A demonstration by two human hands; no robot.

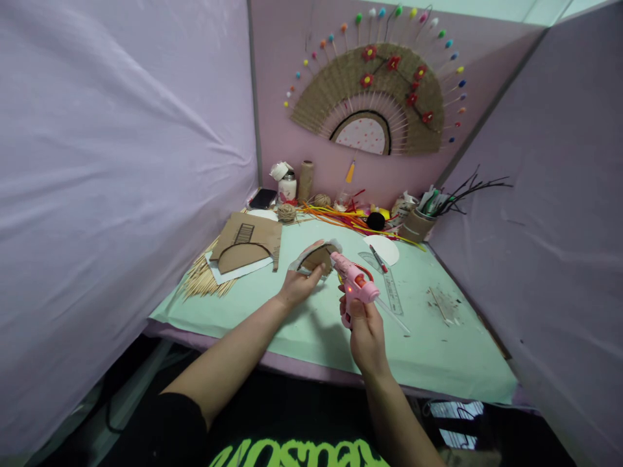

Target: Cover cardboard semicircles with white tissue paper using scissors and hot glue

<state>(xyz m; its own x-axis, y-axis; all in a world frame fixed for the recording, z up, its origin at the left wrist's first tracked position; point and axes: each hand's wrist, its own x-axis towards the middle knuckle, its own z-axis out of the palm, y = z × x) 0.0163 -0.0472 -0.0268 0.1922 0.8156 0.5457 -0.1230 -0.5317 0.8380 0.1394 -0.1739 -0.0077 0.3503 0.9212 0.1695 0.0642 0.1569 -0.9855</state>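
Observation:
My left hand point(302, 285) is closed on a half-round cardboard piece point(311, 261), its thumb lying across the brown face. White paper shows around the edge of this piece. In my right hand point(365, 327) is a pink hot glue gun point(354, 277), with its small light glowing and a clear glue stick point(395, 316) jutting out of the back. The gun's nozzle is at the right edge of the cardboard piece; whether it touches cannot be made out. Another half-round cardboard piece point(243, 257) lies on white paper point(224, 275) at the left.
Bamboo skewers point(202, 275) lie beside a cardboard sheet point(265, 230) at left. Colourful pipe cleaners point(335, 217), twine point(286, 213) and a pot point(417, 226) with twigs line the back. A ruler point(393, 295) and pen point(378, 258) lie right. A decorated fan point(374, 97) hangs behind.

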